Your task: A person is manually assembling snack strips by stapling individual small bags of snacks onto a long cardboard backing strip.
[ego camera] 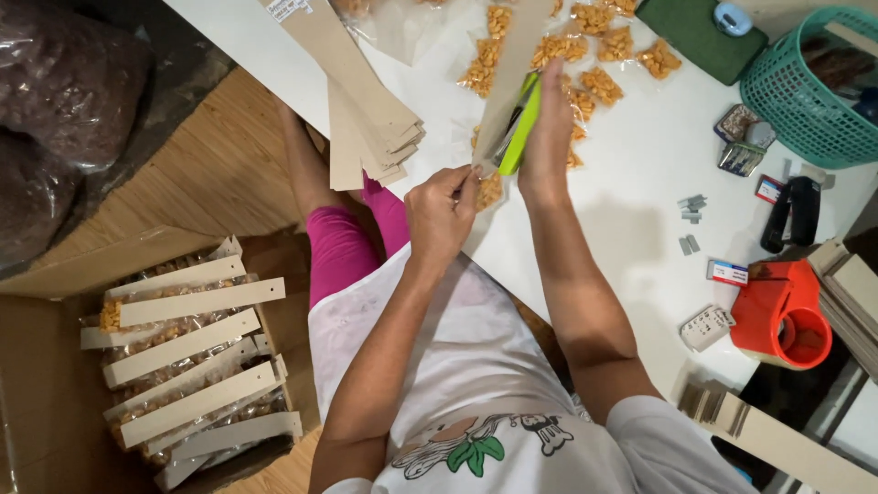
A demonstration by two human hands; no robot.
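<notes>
Right now the right hand [547, 128] is clenched around a lime-green stapler [518, 128], its mouth set against the near end of a long tan cardboard strip [512, 69] that runs away toward twelve o'clock; the left hand [441, 215] pinches that same near end, and with it the top of a small clear snack packet [490, 190], between thumb and fingertips, just at seven o'clock of the stapler; so strip and packet sit at the meeting point of both grips, the packet hanging toward six o'clock. Further out, loose packets of orange snacks [594, 50] lie scattered on the white table [631, 174] at twelve to one o'clock, not yet fixed to anything; a stack of bare strips [366, 119] waits at ten o'clock; at eight o'clock, down on the floor, a cardboard box [55, 402] already holds several finished strips [197, 352] with packets on them. By my reading the work is partway through: a fair batch boxed, many packets and strips left.
</notes>
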